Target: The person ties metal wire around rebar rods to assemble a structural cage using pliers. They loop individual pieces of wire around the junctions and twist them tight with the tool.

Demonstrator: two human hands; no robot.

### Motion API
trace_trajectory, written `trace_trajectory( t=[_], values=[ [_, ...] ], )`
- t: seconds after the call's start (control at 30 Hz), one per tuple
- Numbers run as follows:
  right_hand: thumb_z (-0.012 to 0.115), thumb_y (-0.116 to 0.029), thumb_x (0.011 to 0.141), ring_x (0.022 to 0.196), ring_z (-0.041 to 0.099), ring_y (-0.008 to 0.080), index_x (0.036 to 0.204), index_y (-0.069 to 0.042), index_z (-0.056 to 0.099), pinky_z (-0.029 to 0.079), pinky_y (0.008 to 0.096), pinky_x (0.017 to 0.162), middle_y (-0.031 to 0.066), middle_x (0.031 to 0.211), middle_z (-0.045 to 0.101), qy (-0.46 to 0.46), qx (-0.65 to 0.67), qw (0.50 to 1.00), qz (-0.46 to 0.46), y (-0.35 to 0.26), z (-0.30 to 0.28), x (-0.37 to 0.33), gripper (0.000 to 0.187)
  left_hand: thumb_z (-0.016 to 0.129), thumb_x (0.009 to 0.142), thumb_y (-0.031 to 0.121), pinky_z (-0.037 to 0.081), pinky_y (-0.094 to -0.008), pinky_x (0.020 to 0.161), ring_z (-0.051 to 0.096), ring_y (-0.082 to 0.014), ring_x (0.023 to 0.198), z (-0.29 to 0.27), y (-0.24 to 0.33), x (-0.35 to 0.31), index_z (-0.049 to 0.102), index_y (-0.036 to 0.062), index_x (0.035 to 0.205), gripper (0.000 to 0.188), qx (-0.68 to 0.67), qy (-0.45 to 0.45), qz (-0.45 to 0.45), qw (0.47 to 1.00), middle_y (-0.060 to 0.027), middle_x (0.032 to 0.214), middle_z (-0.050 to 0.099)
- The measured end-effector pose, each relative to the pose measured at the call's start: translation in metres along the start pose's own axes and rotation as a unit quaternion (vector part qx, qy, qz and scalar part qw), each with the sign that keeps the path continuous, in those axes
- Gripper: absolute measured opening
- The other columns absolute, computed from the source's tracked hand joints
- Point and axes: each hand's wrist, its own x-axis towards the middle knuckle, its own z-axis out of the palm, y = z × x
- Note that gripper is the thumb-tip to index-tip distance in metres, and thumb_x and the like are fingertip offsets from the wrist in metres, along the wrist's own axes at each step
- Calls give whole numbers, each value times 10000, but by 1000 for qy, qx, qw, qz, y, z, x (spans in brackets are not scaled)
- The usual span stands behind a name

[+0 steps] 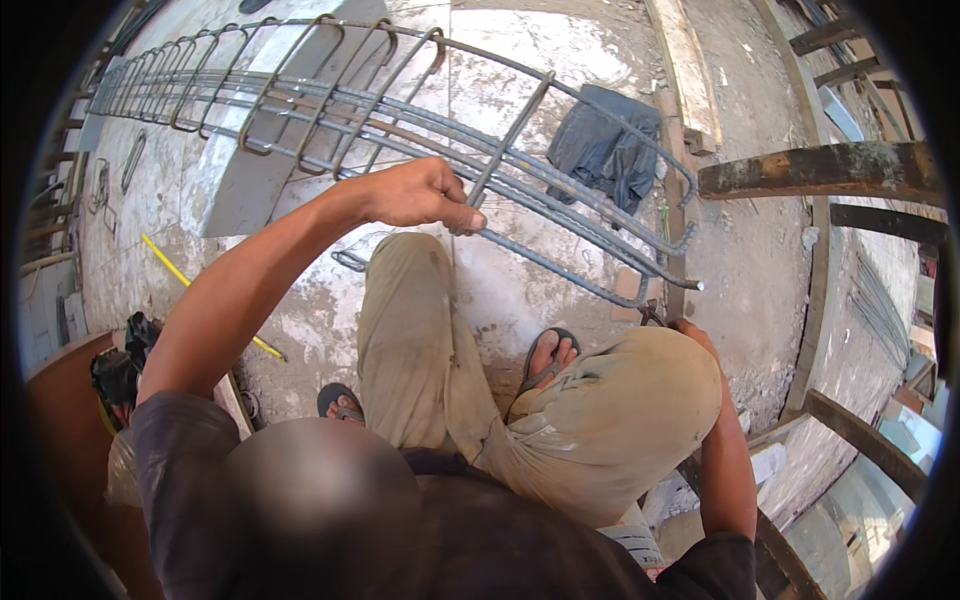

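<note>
Stirrups point(439, 44) already ring most of the cage point(400, 112) over the floor point(500, 300), its hooked end bare; the left hand point(440, 198) pinches the endmost stirrup point(517, 130), the right hand point(695, 332), by pincers point(652, 315), has its grip hidden.

Work area: floor and timber surround.
The pale floor point(600, 45), dusty and patched with white, extends beneath the grip point(425, 195) and to both sides. A pale wooden plank point(688, 70) lies right of the grip on the far side; a dark, worn timber point(830, 173) is located farther right. A brown panel point(70, 440) is located left of the grip, near side. Bright light covers the floor.
</note>
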Motion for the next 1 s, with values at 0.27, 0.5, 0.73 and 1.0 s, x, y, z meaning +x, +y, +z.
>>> trace_trajectory(
  t=[0.27,0.5,0.73,1.0],
  values=[
    [679,-232,1012,845,635,122,1290,-14,677,518,298,762,59,898,707,259,194,943,-78,-77,-101,-46,354,772,935,417,500,-347,706,643,-170,770,-1,-15,-11,810,-16,936,435,11,-1,-14,1000,-105,807,745],
    [691,-266,978,978,727,229,1173,7,734,554,358,876,166,1032,766,209,213,939,-170,-202,-146,-65,338,745,892,577,487,-407,931,697,-228,887,-5,2,-14,834,79,941,508,24,-4,1,1000,-88,871,778],
    [687,-309,960,835,763,346,1060,65,752,604,400,799,227,960,765,45,116,986,-115,-332,-147,75,392,767,880,551,503,-409,886,702,-237,886,-4,-17,-5,827,41,957,519,27,21,28,999,-119,878,784],
    [794,-95,706,854,777,340,855,112,732,611,402,740,260,846,747,89,164,982,-9,-353,-100,175,262,786,880,480,535,-376,772,711,-212,817,-2,-23,3,827,41,896,441,25,4,47,999,-109,835,781]
  ],
)
